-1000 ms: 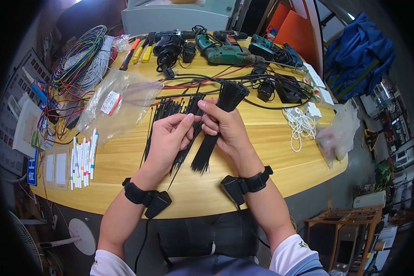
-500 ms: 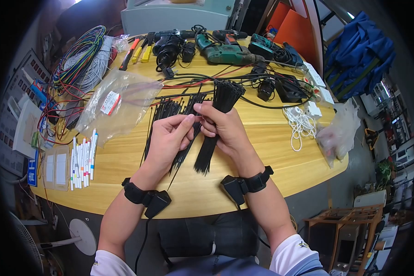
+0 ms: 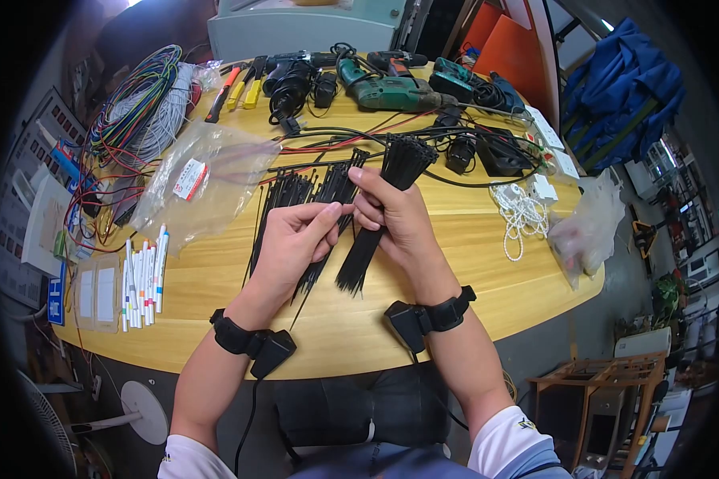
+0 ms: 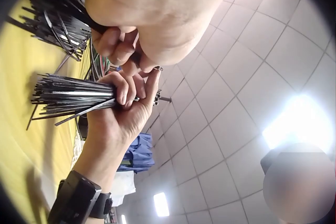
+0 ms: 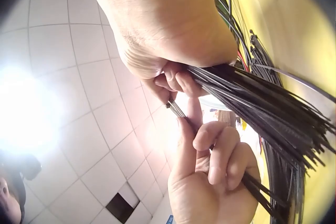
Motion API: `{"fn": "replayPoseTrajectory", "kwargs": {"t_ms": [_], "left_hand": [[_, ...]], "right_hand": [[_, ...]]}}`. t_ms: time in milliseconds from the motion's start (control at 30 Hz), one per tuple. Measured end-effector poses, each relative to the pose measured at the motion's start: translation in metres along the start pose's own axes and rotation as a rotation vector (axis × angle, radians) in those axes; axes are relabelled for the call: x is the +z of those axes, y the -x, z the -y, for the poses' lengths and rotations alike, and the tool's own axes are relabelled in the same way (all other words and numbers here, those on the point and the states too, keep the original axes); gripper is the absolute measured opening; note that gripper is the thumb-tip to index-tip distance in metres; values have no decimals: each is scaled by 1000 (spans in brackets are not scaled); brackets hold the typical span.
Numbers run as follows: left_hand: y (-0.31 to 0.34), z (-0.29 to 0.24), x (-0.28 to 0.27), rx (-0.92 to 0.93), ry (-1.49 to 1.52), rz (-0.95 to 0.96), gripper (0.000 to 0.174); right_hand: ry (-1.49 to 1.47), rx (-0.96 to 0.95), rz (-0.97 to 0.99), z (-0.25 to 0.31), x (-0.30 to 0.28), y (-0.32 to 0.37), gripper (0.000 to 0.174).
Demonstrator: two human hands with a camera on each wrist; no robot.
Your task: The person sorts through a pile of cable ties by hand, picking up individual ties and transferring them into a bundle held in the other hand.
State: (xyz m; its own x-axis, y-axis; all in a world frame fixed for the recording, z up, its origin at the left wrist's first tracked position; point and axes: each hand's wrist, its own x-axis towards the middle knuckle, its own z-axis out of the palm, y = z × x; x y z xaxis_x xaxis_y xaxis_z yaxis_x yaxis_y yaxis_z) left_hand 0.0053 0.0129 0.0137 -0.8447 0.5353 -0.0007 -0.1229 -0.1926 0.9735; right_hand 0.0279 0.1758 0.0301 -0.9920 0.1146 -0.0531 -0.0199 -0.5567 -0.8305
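My right hand (image 3: 399,219) grips a thick bundle of black cable ties (image 3: 407,160), heads fanned at the top and tails pointing down toward me. Facing it, my left hand (image 3: 291,243) pinches a few thin cable ties (image 5: 178,109) between thumb and forefinger. Their heads reach the right thumb and fingertips in the right wrist view. More tails (image 5: 257,187) stick out below the left hand's curled fingers. Two loose groups of cable ties lie on the table behind the left hand, one on the left (image 3: 284,191) and one nearer the middle (image 3: 337,185).
A clear plastic bag (image 3: 208,180) and several markers (image 3: 144,279) lie to the left. Coiled wires (image 3: 148,104) sit at the back left. Power drills (image 3: 387,92) and black cables (image 3: 335,134) line the back. White beaded cord (image 3: 519,223) and another bag (image 3: 587,227) are on the right.
The bundle in my right hand swung slightly left, then back right, its head end tilting. My left hand keeps its pinch in nearly the same place.
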Motion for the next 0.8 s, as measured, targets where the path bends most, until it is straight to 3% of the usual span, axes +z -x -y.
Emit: {"fn": "replayPoseTrajectory", "kwargs": {"t_ms": [67,167,367,433,500,800], "left_hand": [[0,0,-1,-10,-6,14,29],[1,-1,-1,-28,-3,24,27],[1,2,-1,42,28,-5,28],[2,-2,2,45,36,-31,30],[1,-1,1,49,38,-30,29],[3,-4,3,69,-5,-58,31]], "right_hand": [[-7,-9,21,0,-1,0,17],[-15,-30,24,2,-1,-1,33],[-30,-16,61,2,-4,-2,33],[-19,-13,69,0,-5,-1,15],[-18,-11,72,0,-5,-2,13],[62,29,77,1,1,1,26]]}}
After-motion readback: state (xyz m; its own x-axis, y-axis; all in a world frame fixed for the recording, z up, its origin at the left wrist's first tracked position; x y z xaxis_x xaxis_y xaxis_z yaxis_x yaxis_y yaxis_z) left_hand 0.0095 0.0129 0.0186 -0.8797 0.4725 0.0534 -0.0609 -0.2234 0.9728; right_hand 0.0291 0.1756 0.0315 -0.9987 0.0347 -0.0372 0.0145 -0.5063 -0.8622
